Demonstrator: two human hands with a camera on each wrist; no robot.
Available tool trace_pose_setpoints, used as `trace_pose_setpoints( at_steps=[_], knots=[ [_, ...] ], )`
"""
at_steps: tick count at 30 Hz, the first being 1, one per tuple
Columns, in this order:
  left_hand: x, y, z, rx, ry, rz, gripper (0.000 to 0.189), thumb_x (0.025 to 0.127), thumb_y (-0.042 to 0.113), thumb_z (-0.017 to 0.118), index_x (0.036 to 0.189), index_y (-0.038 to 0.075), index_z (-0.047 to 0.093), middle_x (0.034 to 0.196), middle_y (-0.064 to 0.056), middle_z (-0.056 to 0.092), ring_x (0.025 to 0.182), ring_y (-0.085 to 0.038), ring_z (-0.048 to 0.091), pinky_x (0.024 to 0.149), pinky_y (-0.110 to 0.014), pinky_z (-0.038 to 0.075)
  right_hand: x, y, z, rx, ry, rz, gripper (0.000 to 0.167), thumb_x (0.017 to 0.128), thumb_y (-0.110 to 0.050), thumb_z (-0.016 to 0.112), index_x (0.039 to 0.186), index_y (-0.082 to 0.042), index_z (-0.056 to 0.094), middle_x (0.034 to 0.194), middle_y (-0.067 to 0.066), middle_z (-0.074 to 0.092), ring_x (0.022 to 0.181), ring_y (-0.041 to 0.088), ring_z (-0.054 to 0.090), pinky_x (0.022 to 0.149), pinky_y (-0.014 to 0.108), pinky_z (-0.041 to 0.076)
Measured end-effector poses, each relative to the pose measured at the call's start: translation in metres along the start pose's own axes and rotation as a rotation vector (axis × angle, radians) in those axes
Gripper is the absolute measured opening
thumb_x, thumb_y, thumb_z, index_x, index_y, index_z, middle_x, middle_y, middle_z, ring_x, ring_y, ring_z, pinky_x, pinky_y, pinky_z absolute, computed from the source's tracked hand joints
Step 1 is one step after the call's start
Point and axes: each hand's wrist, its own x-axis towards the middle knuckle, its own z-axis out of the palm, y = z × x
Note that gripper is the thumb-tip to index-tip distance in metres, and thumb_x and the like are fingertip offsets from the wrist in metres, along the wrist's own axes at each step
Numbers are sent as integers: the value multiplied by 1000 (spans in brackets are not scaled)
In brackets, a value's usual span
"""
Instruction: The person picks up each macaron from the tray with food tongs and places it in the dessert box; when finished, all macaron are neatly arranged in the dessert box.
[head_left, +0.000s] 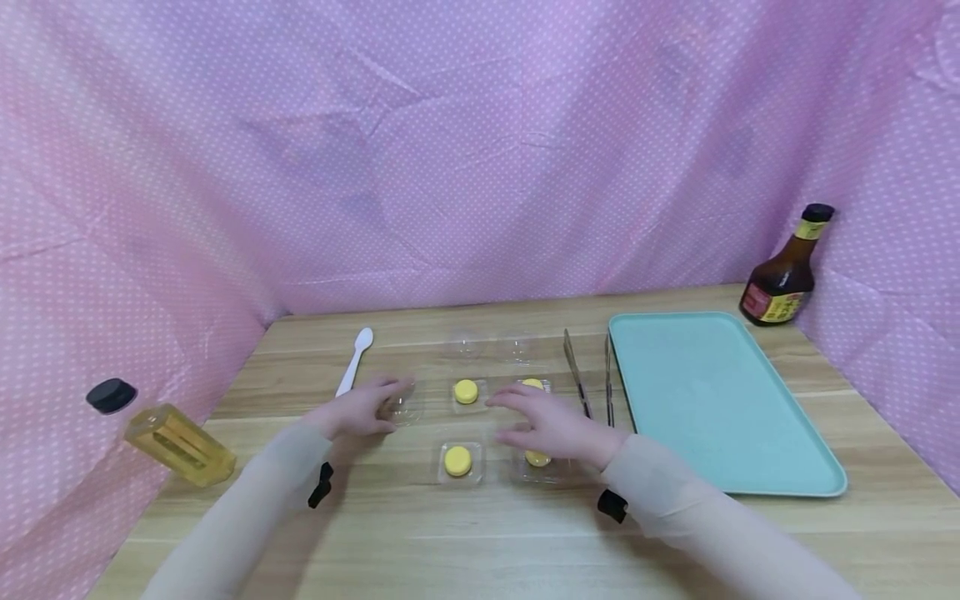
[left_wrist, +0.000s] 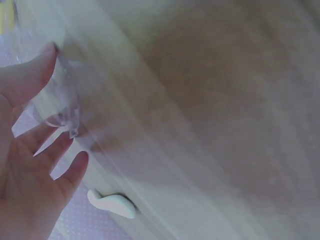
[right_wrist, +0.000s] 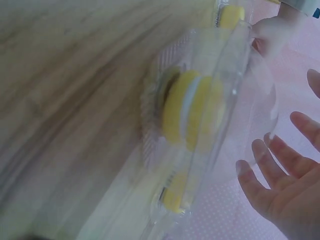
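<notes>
My left hand [head_left: 363,408] reaches round a clear plastic lid [head_left: 407,407] on the wooden table; its thumb and fingertips lie at opposite edges of the lid [left_wrist: 65,95]. Hovering above the right-hand column of yellow macarons is my right hand [head_left: 555,423], its fingers spread and holding nothing. Below it, one macaron [right_wrist: 182,107] with white filling sits in a clear package with a domed cover; my right fingertips come close to the dome [right_wrist: 262,100]. Two more macarons, one in back [head_left: 466,392] and one in front [head_left: 457,461], sit in clear square trays between my hands.
Two clear lids [head_left: 517,346] lie behind the macarons. A white spoon [head_left: 354,362] is beyond my left hand. Metal tongs [head_left: 576,371] lie beside a turquoise tray [head_left: 720,400] on the right. A bottle of yellow liquid [head_left: 180,443] stands left, a dark sauce bottle [head_left: 783,279] back right.
</notes>
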Motion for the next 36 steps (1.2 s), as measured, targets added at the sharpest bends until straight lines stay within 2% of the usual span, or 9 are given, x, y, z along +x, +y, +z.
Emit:
trace_pose_setpoints(
  at_steps=[6,9,15,18,25,30,36],
  knots=[
    [-6,3,4,14,95,3,68,80,19,76,139,4,45,126,-20,52,110,-33,53,94,-49,47,4,-2,4,11,-22,34,51,91,-32,62,136,-10,50,142,17,45,128,34,46,104,52,41],
    [-6,6,5,4,151,-3,73,78,24,77,139,2,44,124,-19,53,108,-31,55,94,-48,48,6,-4,4,11,-15,35,51,90,-30,63,136,-11,50,141,16,46,128,32,46,104,50,41],
    [-7,22,5,-94,232,15,78,78,28,76,143,5,39,132,-23,49,118,-37,52,99,-52,45,11,-6,4,5,30,60,56,88,-32,66,137,-10,49,142,15,45,131,32,42,109,49,37],
    [-10,33,5,-123,234,25,79,79,30,75,144,8,38,139,-20,45,126,-37,46,104,-52,41,13,-7,6,-17,37,80,60,87,-35,67,138,-11,48,143,13,44,132,31,42,109,49,36],
    [-14,53,8,-142,215,82,78,80,32,74,144,6,38,146,-19,38,134,-40,36,109,-56,32,16,-10,10,-37,34,92,62,85,-37,69,138,-14,48,144,10,44,132,30,42,108,50,37],
    [-13,60,9,-124,203,109,78,80,34,74,144,9,37,146,-16,40,134,-38,37,108,-56,34,18,-11,14,-51,31,68,64,84,-40,68,138,-13,48,144,11,44,131,30,42,107,50,39],
    [-13,71,9,-98,200,163,76,79,37,74,140,4,42,142,-16,45,132,-34,42,109,-52,35,20,-10,19,-70,10,59,67,84,-44,68,140,-15,46,146,10,42,131,31,42,106,52,39]
  ],
)
